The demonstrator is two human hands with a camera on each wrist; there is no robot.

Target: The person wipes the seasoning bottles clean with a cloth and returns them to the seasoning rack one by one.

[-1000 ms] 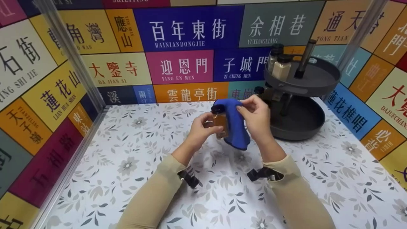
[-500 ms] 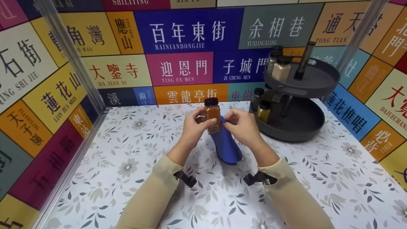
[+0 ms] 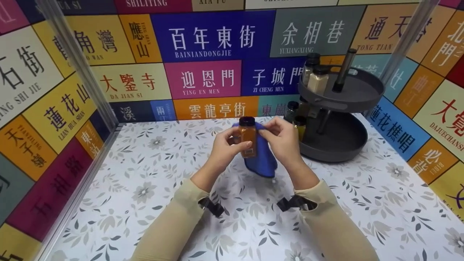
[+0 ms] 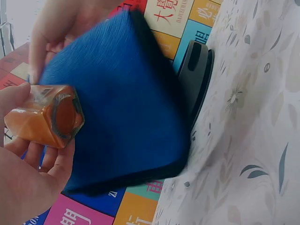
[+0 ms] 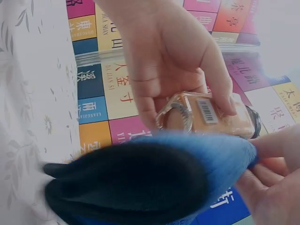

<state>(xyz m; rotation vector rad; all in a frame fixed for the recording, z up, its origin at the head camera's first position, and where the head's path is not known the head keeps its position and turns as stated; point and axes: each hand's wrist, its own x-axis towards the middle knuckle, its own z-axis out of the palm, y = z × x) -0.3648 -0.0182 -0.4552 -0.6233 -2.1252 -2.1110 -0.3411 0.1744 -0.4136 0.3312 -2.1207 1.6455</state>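
My left hand [image 3: 225,146] grips a glass spice jar [image 3: 248,139] with a dark cap and orange-brown powder inside. The jar stands roughly upright above the table, its thumb side toward me. Behind and beside it hangs a blue cloth [image 3: 261,159] with a dark edge, pinched near its top by my right hand [image 3: 281,136]. In the left wrist view the jar's base [image 4: 65,117] shows in front of the cloth [image 4: 126,103]. A barcode label is on the jar [image 5: 206,112] in the right wrist view, where the blurred cloth [image 5: 225,159] hangs close by.
To the right stands a dark two-tier round rack [image 3: 333,145]. Its upper tier holds a jar of pale powder [image 3: 318,81] and another jar behind. On the lower tier, a yellowish jar [image 3: 300,127] is partly hidden by my right hand. The table [image 3: 145,217] has a floral cover.
The jar turned upright, and its front came into view. My right hand with the cloth dropped toward the jar, then rose slightly; the cloth now hangs behind the jar.
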